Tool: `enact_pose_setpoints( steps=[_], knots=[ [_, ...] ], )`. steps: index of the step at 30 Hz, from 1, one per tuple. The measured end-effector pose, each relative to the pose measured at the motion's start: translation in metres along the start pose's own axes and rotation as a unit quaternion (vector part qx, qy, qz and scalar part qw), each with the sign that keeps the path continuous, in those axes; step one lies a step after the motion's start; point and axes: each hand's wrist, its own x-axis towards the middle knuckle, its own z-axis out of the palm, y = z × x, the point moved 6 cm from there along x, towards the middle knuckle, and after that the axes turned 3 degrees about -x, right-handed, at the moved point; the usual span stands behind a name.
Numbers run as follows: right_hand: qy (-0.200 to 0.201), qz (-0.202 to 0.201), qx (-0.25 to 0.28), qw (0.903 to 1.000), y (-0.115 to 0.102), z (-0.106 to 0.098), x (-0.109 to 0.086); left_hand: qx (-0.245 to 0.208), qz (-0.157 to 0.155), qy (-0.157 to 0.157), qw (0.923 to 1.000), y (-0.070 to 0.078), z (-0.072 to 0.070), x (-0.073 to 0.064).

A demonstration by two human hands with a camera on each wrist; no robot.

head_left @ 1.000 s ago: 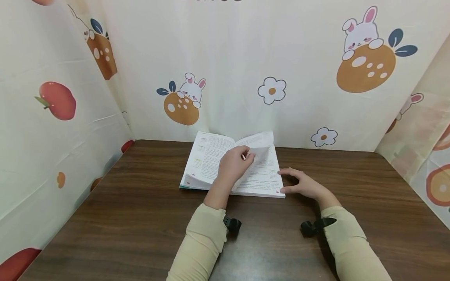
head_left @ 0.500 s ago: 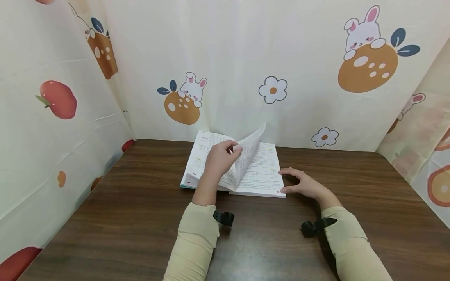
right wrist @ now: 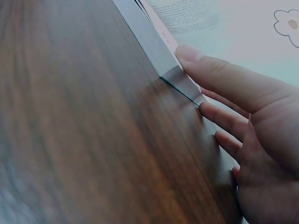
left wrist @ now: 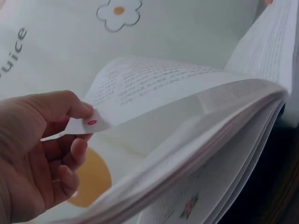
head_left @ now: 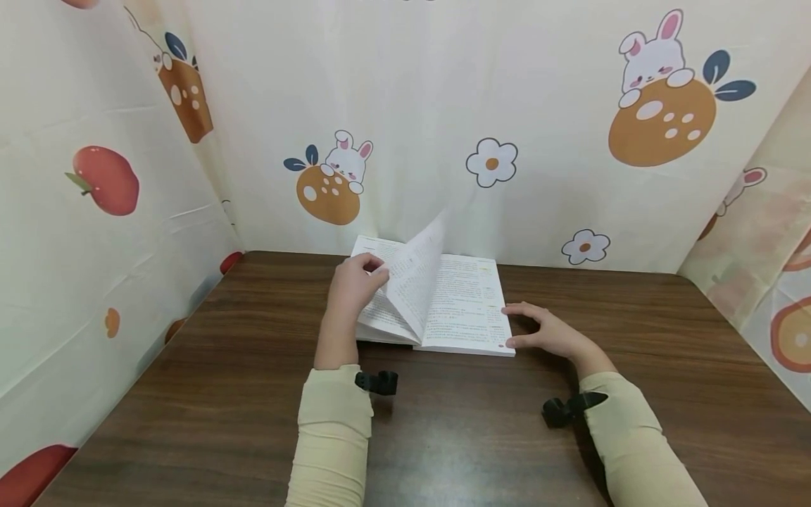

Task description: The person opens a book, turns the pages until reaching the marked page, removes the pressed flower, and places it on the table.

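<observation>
An open book [head_left: 465,303] with printed pages lies on the wooden table, near its back edge. Between thumb and index finger my left hand [head_left: 356,285] pinches the lower corner of a lifted page [head_left: 415,271], which stands up and curves over the book's left half. In the left wrist view that page [left wrist: 154,86] stretches from the fingertips to the spine, above a stack of other pages [left wrist: 201,140]. My right hand [head_left: 550,333] touches the book's right edge. Its thumb [right wrist: 212,70] rests at the top of the near corner, and the extended fingers lie along the side.
Dark wood tabletop [head_left: 456,436] spreads in front of the book and to both sides. Directly behind stands a pale curtain [head_left: 418,141] printed with rabbits, fruit and flowers, and it also closes off both sides. Each wrist carries a black camera [head_left: 379,382] on a strap.
My left hand has moved left, drawing the pinched page from the right half of the book up and over toward the left half. My right hand has stayed at the right edge.
</observation>
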Motion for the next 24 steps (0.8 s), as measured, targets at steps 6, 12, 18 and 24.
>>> enact_pose_setpoints(
  steps=[6, 12, 18, 24],
  knots=[
    [-0.002, -0.005, -0.003, 1.0000, -0.010, -0.001, -0.003, 0.011, -0.075, -0.044, 0.9961, -0.030, -0.009, 0.001],
    [-0.002, 0.000, -0.009, 1.0000, -0.011, 0.000, -0.003, 0.016, -0.128, -0.087, 0.9878, -0.053, -0.012, -0.002],
    [-0.001, -0.004, -0.010, 0.9999, -0.001, 0.000, 0.000, -0.002, -0.143, -0.087, 0.9858, -0.070, -0.018, -0.004],
    [0.003, -0.008, -0.007, 0.9999, -0.001, 0.000, 0.000, -0.007, -0.154, -0.088, 0.9842, -0.083, -0.024, -0.005]
  ],
)
